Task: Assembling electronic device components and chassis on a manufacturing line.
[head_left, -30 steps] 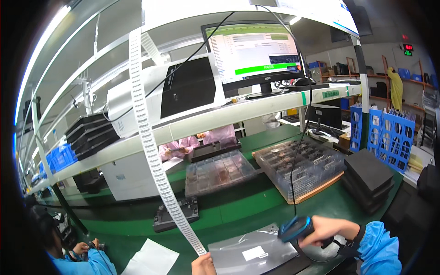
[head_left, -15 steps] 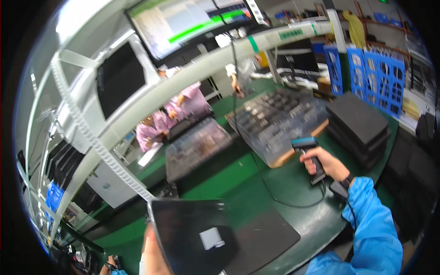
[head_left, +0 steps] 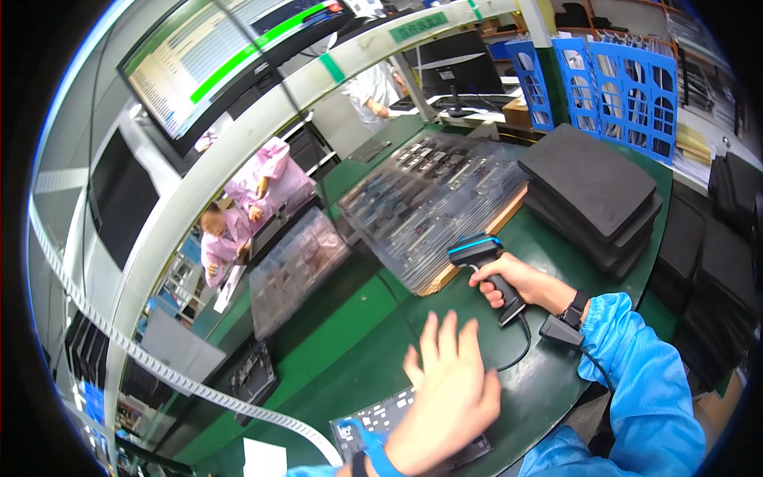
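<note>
My right hand (head_left: 524, 282) is wrapped round the grip of a black and blue barcode scanner (head_left: 477, 251), its cable dropping to the green table (head_left: 548, 381). Fingers spread, my left hand (head_left: 449, 393) is blurred and holds nothing. It hovers over a dark flat panel (head_left: 362, 415) with many small white squares, much of it hidden by the hand and wrist. Whether they touch I cannot tell. A small black box (head_left: 562, 331) with a cable sits at my right wrist.
Beyond the scanner lies a stack of clear trays (head_left: 437, 207) with small parts. Black foam pads (head_left: 592, 179) are piled at the right, before blue file racks (head_left: 636, 95). A white frame bar (head_left: 262, 135) crosses the view. People in pink (head_left: 270, 171) work across the table.
The black panel with a white label has left my left hand, which now spreads open above the table. The white-squared panel has come into view. My right hand keeps the scanner.
</note>
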A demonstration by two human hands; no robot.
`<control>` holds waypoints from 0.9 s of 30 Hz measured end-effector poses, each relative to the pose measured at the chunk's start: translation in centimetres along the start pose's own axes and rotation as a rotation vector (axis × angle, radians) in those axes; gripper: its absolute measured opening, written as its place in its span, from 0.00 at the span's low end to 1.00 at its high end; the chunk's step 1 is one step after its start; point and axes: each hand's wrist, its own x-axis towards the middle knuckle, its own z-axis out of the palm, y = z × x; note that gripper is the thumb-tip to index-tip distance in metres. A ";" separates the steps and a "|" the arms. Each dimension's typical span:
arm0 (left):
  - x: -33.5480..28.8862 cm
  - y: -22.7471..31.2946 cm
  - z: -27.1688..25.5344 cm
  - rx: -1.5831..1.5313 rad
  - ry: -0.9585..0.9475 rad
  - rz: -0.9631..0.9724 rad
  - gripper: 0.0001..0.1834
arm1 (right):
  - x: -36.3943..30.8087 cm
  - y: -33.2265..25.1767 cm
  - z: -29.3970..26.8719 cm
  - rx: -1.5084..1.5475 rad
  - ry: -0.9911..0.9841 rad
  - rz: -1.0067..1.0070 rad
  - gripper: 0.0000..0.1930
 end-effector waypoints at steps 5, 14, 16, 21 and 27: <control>20.4 -3.2 -0.1 0.015 0.411 0.205 0.08 | -0.2 -0.3 -0.2 0.010 0.052 -0.021 0.05; 40.7 -9.5 4.1 0.013 0.237 0.052 0.31 | 0.7 0.5 0.9 0.060 0.092 -0.044 0.08; 42.2 -9.6 3.9 0.021 0.218 0.071 0.30 | 0.7 0.4 1.3 0.012 0.078 -0.098 0.08; 40.8 -8.4 3.1 0.263 0.540 0.234 0.07 | 0.2 1.2 2.0 -0.028 0.158 -0.228 0.07; 33.6 -9.0 -2.1 -0.847 0.399 0.105 0.10 | 0.1 1.4 1.5 -0.538 0.625 -1.241 0.05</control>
